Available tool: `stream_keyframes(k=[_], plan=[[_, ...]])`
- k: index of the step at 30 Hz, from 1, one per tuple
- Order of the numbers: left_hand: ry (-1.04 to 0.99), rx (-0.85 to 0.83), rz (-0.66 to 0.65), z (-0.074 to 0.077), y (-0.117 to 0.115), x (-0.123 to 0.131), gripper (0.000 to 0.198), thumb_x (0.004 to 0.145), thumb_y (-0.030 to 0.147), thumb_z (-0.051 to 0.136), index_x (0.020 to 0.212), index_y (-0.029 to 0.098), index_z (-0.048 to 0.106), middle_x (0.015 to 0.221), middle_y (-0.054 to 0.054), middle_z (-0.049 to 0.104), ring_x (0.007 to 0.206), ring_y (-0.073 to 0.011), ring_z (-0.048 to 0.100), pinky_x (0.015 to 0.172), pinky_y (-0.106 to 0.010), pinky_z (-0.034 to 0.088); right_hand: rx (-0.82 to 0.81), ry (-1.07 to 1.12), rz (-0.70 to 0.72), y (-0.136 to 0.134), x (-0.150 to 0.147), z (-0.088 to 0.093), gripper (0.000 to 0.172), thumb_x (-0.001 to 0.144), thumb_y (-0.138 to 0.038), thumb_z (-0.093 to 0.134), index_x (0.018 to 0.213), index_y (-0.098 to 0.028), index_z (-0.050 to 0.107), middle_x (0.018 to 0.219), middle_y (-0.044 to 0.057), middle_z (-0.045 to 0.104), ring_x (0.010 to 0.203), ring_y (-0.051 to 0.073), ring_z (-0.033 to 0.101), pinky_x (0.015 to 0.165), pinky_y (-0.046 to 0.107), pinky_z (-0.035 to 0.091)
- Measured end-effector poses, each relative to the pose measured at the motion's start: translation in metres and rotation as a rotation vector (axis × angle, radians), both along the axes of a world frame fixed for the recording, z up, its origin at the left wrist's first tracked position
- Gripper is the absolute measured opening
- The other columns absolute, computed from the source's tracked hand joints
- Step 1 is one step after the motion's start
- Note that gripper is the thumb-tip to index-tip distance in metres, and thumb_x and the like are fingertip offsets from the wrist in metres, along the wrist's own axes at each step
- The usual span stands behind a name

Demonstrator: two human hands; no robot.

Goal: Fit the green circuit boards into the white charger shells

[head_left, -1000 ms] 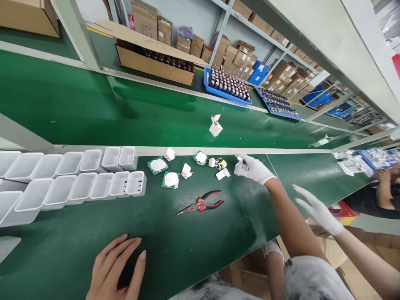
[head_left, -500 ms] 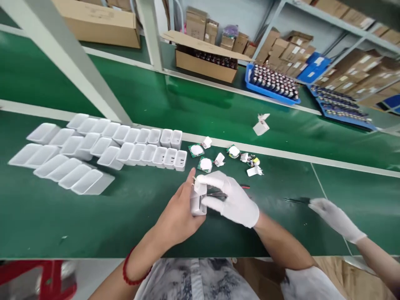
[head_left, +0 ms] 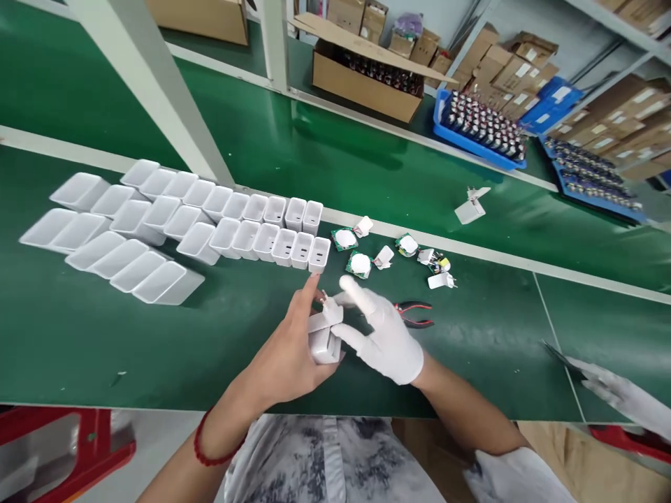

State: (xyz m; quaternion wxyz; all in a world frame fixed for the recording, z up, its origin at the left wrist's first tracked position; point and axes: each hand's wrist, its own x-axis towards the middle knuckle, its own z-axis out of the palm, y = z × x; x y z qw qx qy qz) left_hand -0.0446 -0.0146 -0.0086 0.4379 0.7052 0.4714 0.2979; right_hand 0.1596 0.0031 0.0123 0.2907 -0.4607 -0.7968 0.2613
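My bare left hand (head_left: 288, 349), with a red cord bracelet at the wrist, is closed around a small white plastic case (head_left: 326, 347). A white plug piece with metal pins (head_left: 331, 311) sits tilted at the top of the case. My right hand (head_left: 385, 332), in a white glove, is beside it with fingers apart. Its thumb is close to the plug piece; whether it touches cannot be made out. Pliers with red and black handles (head_left: 418, 314) lie on the bench just behind the right hand, their jaws hidden by it.
Rows of white open cases (head_left: 255, 237) stand at the left. Green circuit boards with white pads (head_left: 361, 264) and wired plug pieces (head_left: 440, 281) lie ahead. A co-worker's gloved hand (head_left: 618, 391) holds tweezers at the right. Blue trays (head_left: 479, 143) sit on the back ledge.
My right hand's fingers have spread away from the plug piece, which now leans over the case. The pliers show more fully. The view has shifted, and the co-worker's hand is farther right.
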Motion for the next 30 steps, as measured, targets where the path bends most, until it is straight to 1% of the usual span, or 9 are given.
stream_keyframes(k=[4,8,11,14,17,20,25,27,30], plan=[[-0.035,-0.198,0.101,-0.006,0.001,-0.01,0.104,0.075,0.035,0.076,0.155,0.033,0.01,0.117,-0.009,0.061,0.09,-0.0217,0.069,0.08,-0.038,0.059,-0.07,-0.721,-0.153,0.004,0.062,0.007,0.071,0.072,-0.036,0.08,0.136,-0.021,0.055,0.123,0.015,0.064,0.112,0.034,0.06,0.089,0.046,0.052],[-0.189,-0.236,0.142,-0.01,-0.003,-0.022,0.106,0.07,0.036,0.083,0.153,0.036,0.017,0.122,-0.009,0.057,0.097,-0.0224,0.066,0.082,-0.036,0.059,-0.313,-1.097,-0.048,0.014,0.11,0.0,0.085,0.06,-0.028,0.085,0.139,-0.019,0.054,0.127,0.017,0.061,0.102,0.032,0.065,0.08,0.039,0.052],[-0.317,-0.184,0.118,-0.011,-0.007,-0.031,0.107,0.073,0.036,0.081,0.154,0.037,0.012,0.124,-0.009,0.052,0.093,-0.0203,0.064,0.082,-0.037,0.058,-0.302,-1.076,0.063,0.021,0.114,-0.004,0.069,0.07,-0.029,0.073,0.136,-0.02,0.055,0.115,0.012,0.067,0.088,0.027,0.067,0.072,0.034,0.047],[-0.346,-0.133,0.117,-0.01,-0.011,-0.043,0.102,0.08,0.035,0.075,0.155,0.039,0.005,0.13,-0.01,0.047,0.089,-0.0184,0.062,0.077,-0.035,0.058,-0.215,-1.081,0.093,0.025,0.104,-0.002,0.04,0.075,-0.03,0.062,0.112,-0.016,0.067,0.095,0.01,0.069,0.077,0.026,0.064,0.066,0.032,0.039],[-0.303,-0.093,0.181,-0.008,-0.015,-0.057,0.11,0.076,0.033,0.079,0.155,0.039,0.002,0.133,-0.011,0.046,0.099,-0.0215,0.062,0.078,-0.034,0.058,-0.24,-1.079,0.072,0.032,0.091,-0.002,0.022,0.081,-0.027,0.053,0.093,-0.016,0.067,0.085,0.01,0.068,0.071,0.023,0.061,0.064,0.032,0.034],[-0.233,-0.076,0.24,-0.008,-0.02,-0.067,0.116,0.069,0.034,0.085,0.155,0.036,0.007,0.132,-0.011,0.051,0.109,-0.0259,0.061,0.084,-0.036,0.058,-0.419,-0.922,0.086,0.043,0.077,-0.002,0.021,0.083,-0.026,0.048,0.088,-0.017,0.066,0.086,0.008,0.067,0.073,0.023,0.06,0.064,0.031,0.035],[-0.188,-0.156,0.362,-0.008,-0.026,-0.073,0.106,0.066,0.041,0.085,0.152,0.028,0.024,0.126,-0.013,0.057,0.105,-0.0284,0.064,0.081,-0.037,0.059,-0.895,-0.452,0.145,0.052,0.049,0.004,0.021,0.08,-0.035,0.052,0.07,-0.019,0.061,0.07,0.0,0.06,0.067,0.018,0.056,0.061,0.028,0.038],[-0.214,-0.177,0.388,-0.006,-0.026,-0.073,0.107,0.065,0.041,0.086,0.152,0.028,0.025,0.125,-0.012,0.059,0.106,-0.0287,0.064,0.08,-0.037,0.06,-0.837,-0.418,0.108,0.048,0.036,0.004,0.03,0.086,-0.042,0.049,0.073,-0.018,0.063,0.071,0.0,0.062,0.068,0.018,0.056,0.063,0.029,0.04],[-0.281,-0.223,0.343,-0.001,-0.027,-0.071,0.114,0.065,0.038,0.087,0.154,0.03,0.015,0.121,-0.01,0.062,0.102,-0.027,0.066,0.08,-0.037,0.06,-0.475,-0.611,0.001,0.035,0.015,0.005,0.032,0.087,-0.043,0.052,0.085,-0.015,0.069,0.093,0.011,0.068,0.081,0.024,0.062,0.071,0.034,0.046]])
